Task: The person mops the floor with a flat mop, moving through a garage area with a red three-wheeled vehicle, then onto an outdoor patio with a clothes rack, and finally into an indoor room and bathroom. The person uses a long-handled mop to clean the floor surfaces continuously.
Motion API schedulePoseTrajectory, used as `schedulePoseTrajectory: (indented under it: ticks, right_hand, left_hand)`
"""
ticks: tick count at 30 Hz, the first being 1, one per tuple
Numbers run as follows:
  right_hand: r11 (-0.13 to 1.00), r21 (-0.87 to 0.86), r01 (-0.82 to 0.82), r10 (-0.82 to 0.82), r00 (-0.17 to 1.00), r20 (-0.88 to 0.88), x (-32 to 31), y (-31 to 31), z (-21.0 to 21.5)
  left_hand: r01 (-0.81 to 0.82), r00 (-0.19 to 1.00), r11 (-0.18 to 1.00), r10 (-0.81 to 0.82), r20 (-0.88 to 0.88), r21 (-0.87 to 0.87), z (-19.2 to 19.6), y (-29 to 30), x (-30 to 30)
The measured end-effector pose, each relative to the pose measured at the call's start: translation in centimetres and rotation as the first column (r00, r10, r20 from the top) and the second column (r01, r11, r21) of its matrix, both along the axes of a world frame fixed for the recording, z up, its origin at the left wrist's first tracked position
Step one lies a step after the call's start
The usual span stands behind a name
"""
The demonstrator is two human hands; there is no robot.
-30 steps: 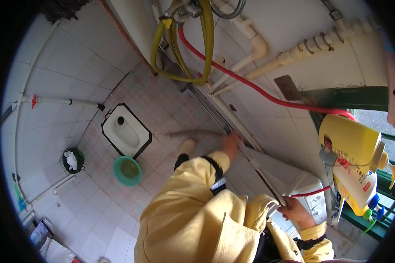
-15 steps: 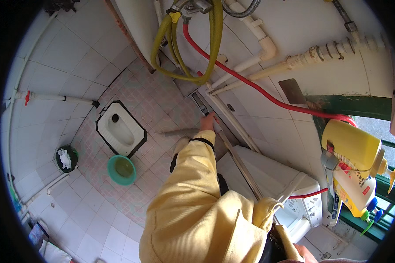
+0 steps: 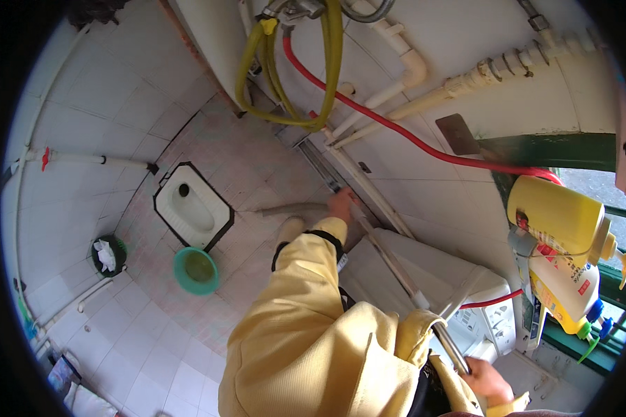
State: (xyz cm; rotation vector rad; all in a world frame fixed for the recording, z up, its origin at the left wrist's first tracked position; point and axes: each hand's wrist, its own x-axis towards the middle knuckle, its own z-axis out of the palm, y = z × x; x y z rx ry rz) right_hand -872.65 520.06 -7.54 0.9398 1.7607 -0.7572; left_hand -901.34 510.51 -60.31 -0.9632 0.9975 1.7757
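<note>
Since the earlier frame our left hand has slid further down the long metal pole, closed around it above the white washing machine; our right hand (lower edge) grips the pole's upper end.

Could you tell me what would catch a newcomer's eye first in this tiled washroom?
Most striking is the person's pale yellow sleeve filling the lower middle, with the left hand far out on a long metal pole and the right hand gripping its near end at the lower right. Next come the yellow hose looped at the top and the red hose slanting down the white wall. Yellow bottles crowd the right edge.
</note>
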Motion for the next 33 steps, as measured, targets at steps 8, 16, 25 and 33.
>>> schedulePoseTrajectory:
  ticks: [8, 16, 25, 33]
  right_hand:
    - [0.874, -0.116, 0.473, -0.414, 0.847, 0.333, 9.8, -1.6, 9.3]
    - [0.919, -0.072, 0.387, -0.381, 0.921, 0.079, 4.3, 0.2, -3.4]
    - [0.948, -0.153, 0.278, -0.288, 0.956, -0.053, 2.5, -0.6, -10.5]
    - [0.524, -0.136, 0.841, -0.811, 0.542, 0.222, 16.2, -0.7, 10.2]
  left_hand:
    - [-0.108, 0.993, 0.994, 0.107, -0.053, -0.032, -6.4, -0.9, -4.0]
    - [0.019, 0.992, 0.999, -0.023, -0.12, -0.036, 3.0, -0.6, 3.6]
    - [-0.11, 0.99, 0.992, 0.116, -0.082, 0.066, 2.2, -1.7, 5.9]
    - [-0.06, 0.997, 0.998, 0.061, -0.051, 0.022, -7.9, -4.9, -6.3]
